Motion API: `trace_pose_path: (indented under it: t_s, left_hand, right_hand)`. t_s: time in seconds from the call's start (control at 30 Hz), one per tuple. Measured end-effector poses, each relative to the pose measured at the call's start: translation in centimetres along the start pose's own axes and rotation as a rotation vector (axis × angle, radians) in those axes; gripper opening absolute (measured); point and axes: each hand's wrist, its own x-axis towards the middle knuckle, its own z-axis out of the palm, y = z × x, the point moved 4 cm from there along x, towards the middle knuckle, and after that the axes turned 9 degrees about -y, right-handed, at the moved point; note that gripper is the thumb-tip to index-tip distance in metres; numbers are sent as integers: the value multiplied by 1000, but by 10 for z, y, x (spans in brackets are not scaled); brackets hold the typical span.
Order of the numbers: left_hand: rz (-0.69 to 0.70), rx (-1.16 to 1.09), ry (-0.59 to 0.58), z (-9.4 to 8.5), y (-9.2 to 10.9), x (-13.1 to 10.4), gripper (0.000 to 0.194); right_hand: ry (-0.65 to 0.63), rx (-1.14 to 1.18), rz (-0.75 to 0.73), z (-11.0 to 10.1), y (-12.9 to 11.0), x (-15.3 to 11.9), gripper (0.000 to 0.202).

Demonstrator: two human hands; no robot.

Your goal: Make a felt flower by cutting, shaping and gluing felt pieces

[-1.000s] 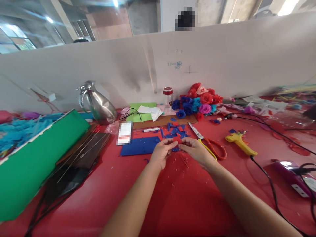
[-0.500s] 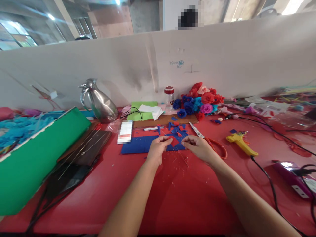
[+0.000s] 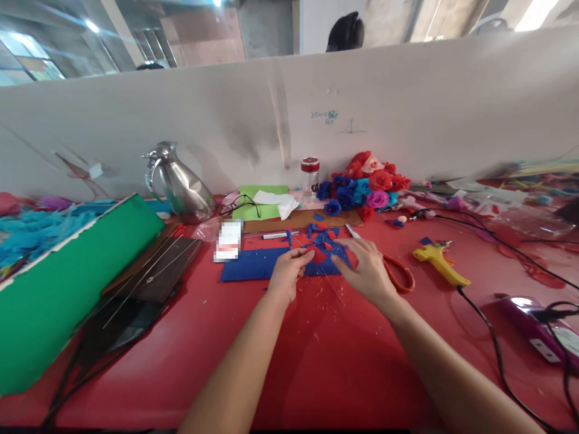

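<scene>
My left hand [image 3: 289, 271] pinches a small red piece, perhaps crepe paper [image 3: 319, 255], between thumb and fingertips. Just to its right is my right hand [image 3: 365, 268], its thumb and fingers apart and nothing visible in them. A thin stick [image 3: 332, 284] slants down between the hands; whether it is held or lying loose I cannot tell. Beneath and behind lies a blue sheet [image 3: 246, 265], with small blue and red cut pieces [image 3: 323, 235] heaped on its far side. Orange-handled scissors [image 3: 400, 274] rest partly hidden behind my right hand.
A steel jug [image 3: 183, 187], glasses [image 3: 239, 206], a lidded jar [image 3: 310, 179] and paper flowers [image 3: 362, 188] line the back. Right of me lie a yellow glue gun [image 3: 438, 263] and a purple device [image 3: 527, 325] with cables. A green box [image 3: 76, 283] stands left, a phone [image 3: 228, 240] nearby.
My right hand has gone from a closed pinch to spread fingers and shifted slightly forward, now covering more of the scissors. My left hand keeps the red piece in nearly the same place.
</scene>
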Motion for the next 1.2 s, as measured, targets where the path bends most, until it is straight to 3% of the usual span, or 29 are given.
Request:
trace_pose_path:
  t_s: [0.1,0.2,0.33,0.5,0.67,0.83,0.97,1.03,1.13,1.2]
  left_hand:
    - [-20,20,0,-1,2,-2,34]
    - [-38,25,-24,-1,2,-2,34]
    - [-59,55,-56,1,0,-3,38]
    - [14,19,-51,-1,6,-2,48]
    - [-2,69,-82,-2,9,-2,47]
    - [6,160,-11,-6,10,-4,44]
    - [26,157,22,-12,13,0,48]
    - [24,156,24,-15,15,1,48]
    - [1,192,-4,-16,18,0,46]
    - [-9,227,-44,-15,19,0,41]
  right_hand:
    - [-173,211,44,18,-2,-2,38]
    - [-255,312,103,28,-4,-4,41]
    - [-254,397,139,32,-2,-4,32]
    - [-240,579,208,33,3,0,27]
    - [-246,598,220,33,3,1,25]
    - [-252,369,176,33,-8,1,23]
    - [-208,211,133,15,-9,9,22]
    - [-161,52,167,-6,7,12,19]
    - [9,-389,454,-50,56,11,20]
    - [12,-541,601,-70,90,6,27]
